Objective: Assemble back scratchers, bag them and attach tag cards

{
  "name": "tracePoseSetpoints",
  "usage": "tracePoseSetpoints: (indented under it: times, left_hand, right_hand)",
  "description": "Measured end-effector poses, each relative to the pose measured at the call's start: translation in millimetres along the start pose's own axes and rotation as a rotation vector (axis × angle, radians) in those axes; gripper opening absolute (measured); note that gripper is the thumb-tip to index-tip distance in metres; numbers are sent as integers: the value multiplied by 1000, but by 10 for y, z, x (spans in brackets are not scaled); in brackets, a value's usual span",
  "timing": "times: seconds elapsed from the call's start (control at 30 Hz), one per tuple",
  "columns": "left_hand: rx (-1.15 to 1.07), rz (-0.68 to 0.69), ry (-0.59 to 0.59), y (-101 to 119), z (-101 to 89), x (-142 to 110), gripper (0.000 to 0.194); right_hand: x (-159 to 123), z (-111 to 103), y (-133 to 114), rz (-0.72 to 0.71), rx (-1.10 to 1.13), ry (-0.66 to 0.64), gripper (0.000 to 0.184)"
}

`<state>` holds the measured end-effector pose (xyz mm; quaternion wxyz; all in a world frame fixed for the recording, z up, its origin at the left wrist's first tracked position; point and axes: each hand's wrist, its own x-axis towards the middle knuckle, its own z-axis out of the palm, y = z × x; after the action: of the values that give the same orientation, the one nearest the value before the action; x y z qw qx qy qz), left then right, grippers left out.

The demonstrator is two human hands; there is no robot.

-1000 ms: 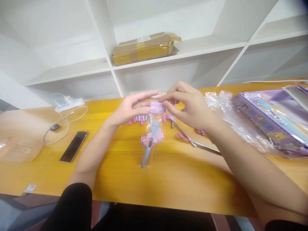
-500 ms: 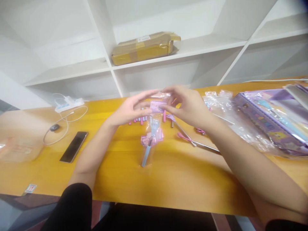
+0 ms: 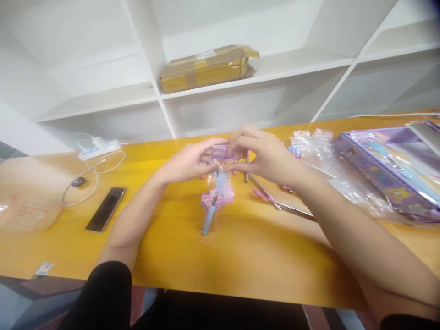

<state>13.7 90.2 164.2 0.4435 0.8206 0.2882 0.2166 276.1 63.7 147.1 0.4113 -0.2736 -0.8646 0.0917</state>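
Observation:
A clear plastic bag (image 3: 213,233) lies toward me with a light-blue back scratcher (image 3: 208,221) inside, its hand-shaped head up by my fingers. At the bag's top is a small purple-pink card (image 3: 221,151). My left hand (image 3: 187,161) is closed on the left side of the bag top. From the other side my right hand (image 3: 261,153) pinches the same end, thumb below and fingers above. Small pink cards (image 3: 225,192) lie around the middle of the back scratcher. Right of them rests a pink back scratcher (image 3: 263,196) with a metal rod.
At right stand crumpled clear bags (image 3: 347,174) and a purple display box (image 3: 367,178). A phone (image 3: 106,210), a cable, a power strip (image 3: 99,149) and a plastic sheet (image 3: 30,213) lie at left. A taped carton (image 3: 206,68) sits on the shelf behind.
Both hands have closed in on the bag's top, my left hand moving slightly down and its fingers curling. The card has tilted back and shows less. The back scratcher has barely shifted.

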Motion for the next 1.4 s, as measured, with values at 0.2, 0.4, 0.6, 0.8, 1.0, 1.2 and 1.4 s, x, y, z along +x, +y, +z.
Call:
tracePoseSetpoints:
  times: [0.2,0.4,0.6,0.8,1.0,1.2,1.4]
  left_hand:
    - [9,-41,80,112,41,-4,29]
    - [91,-40,136,109,54,-3,21]
    - [92,-52,98,62,33,-5,22]
    - [112,-32,64,19,-52,-10,22]
    - [134,-133,48,35,-118,-53,24]
    - [139,-170,123,-3,-158,-57,20]
    - [184,-172,190,-49,-221,-72,9]
  right_hand:
    - [-13,128,-33,284,58,29,39]
    - [-8,243,-9,457,257,15,53]
    - [-1,260,-3,464,292,-31,46]
    - [8,207,-36,468,298,-82,47]
    - [10,79,-28,579,343,-181,42]
    - [-3,-3,64,582,362,-207,31]
    - [7,377,-94,741,501,-475,26]
